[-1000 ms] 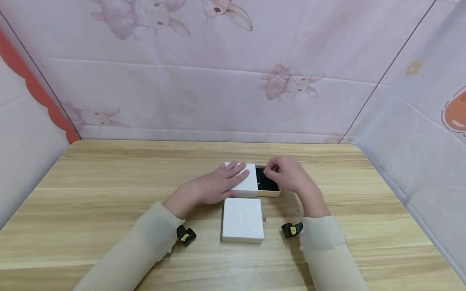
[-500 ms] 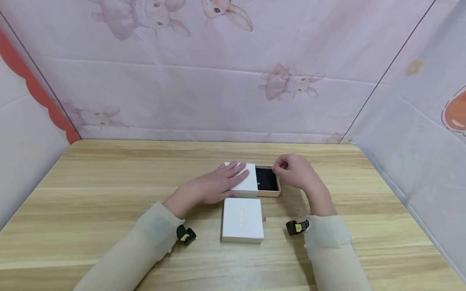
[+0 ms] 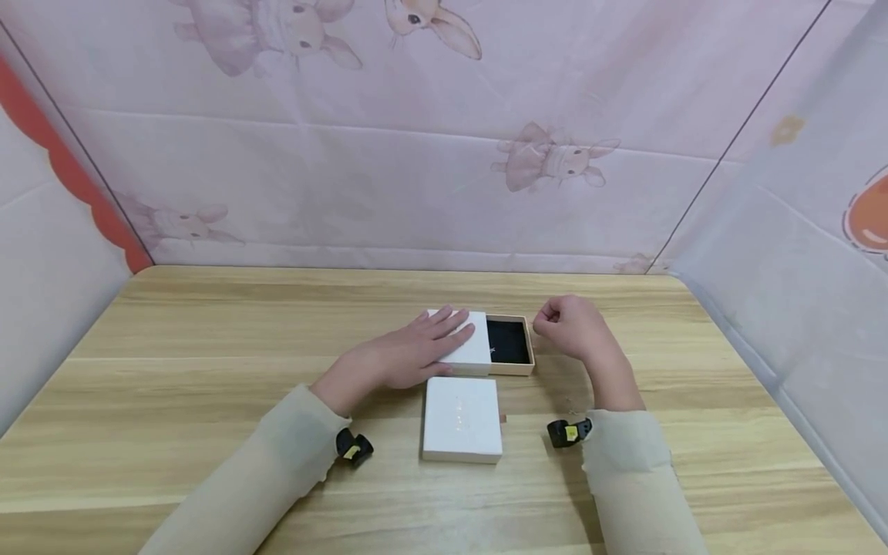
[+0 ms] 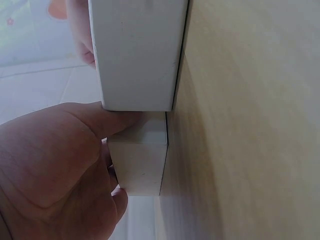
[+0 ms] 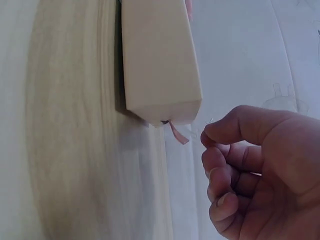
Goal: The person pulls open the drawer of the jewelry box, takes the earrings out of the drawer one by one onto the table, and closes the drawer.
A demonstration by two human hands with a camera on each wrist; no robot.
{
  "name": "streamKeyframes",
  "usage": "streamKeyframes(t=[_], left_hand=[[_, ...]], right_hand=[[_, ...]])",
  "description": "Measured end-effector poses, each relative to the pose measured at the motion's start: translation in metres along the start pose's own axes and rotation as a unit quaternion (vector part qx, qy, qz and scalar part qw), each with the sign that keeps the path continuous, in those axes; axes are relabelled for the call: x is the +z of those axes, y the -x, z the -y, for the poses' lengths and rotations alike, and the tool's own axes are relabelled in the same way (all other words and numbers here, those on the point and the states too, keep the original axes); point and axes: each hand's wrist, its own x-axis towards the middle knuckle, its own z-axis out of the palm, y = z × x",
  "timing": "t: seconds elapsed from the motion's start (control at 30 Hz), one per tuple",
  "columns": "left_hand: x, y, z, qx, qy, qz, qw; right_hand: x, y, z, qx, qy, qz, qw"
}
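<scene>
A white drawer-style jewellery box has its sleeve (image 3: 475, 357) on the left and its tray (image 3: 512, 369) pulled partly out to the right. My left hand (image 3: 409, 354) rests on the sleeve with straight, spread fingers; its thumb lies along the near side. Inside the tray is a black insert (image 3: 508, 341) with a small silvery piece on it. Just right of the tray, apart from it, my right hand (image 3: 574, 325) pinches a tiny shiny piece of jewellery (image 5: 210, 121) between thumb and forefinger, mostly hidden. A pink ribbon tab (image 5: 179, 134) hangs from the tray's end.
A second white box (image 3: 462, 420), closed, with gold marks and a ribbon tab, lies in front of the first. Tiny shiny bits (image 3: 570, 402) lie on the wooden table (image 3: 277, 316) near the right wrist. A printed cloth wall (image 3: 388, 193) stands behind.
My right hand has lifted a tiny shiny piece off the black insert and moved rightward, out past the tray's edge. The left hand and both boxes keep their places.
</scene>
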Motion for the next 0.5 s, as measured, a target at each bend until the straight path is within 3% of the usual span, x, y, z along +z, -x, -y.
streamKeyframes(t=[0.5], left_hand=[[-0.0031, 0.0006, -0.0024, 0.0, 0.001, 0.004, 1.0]], right_hand=[[0.0021, -0.0016, -0.0092, 0.041, -0.012, 0.017, 0.999]])
